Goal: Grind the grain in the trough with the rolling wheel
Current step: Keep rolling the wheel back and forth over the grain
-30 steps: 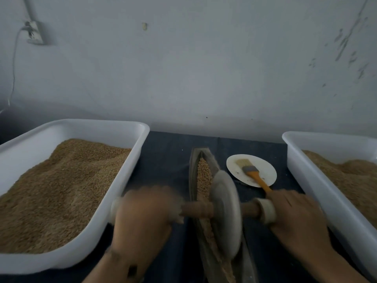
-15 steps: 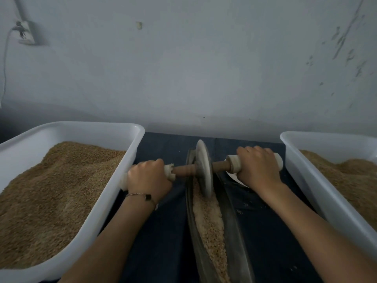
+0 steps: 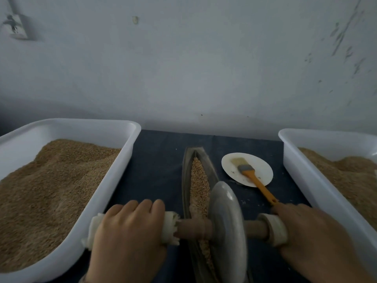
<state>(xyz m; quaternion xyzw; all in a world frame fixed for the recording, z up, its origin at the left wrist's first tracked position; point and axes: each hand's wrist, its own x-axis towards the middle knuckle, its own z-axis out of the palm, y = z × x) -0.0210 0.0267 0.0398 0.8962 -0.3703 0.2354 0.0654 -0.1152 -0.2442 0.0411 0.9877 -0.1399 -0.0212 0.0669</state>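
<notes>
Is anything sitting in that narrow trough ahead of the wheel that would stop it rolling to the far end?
Nothing visible does. Ahead of the rolling wheel, the trough holds only grain up to its far tip. The plate with the brush lies outside the trough, to its right.

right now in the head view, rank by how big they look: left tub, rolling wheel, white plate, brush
1. left tub, by far the largest.
2. rolling wheel, though nearness to the camera inflates it.
3. white plate.
4. brush, thinnest, its handle end reaching past the plate's rim.
</notes>
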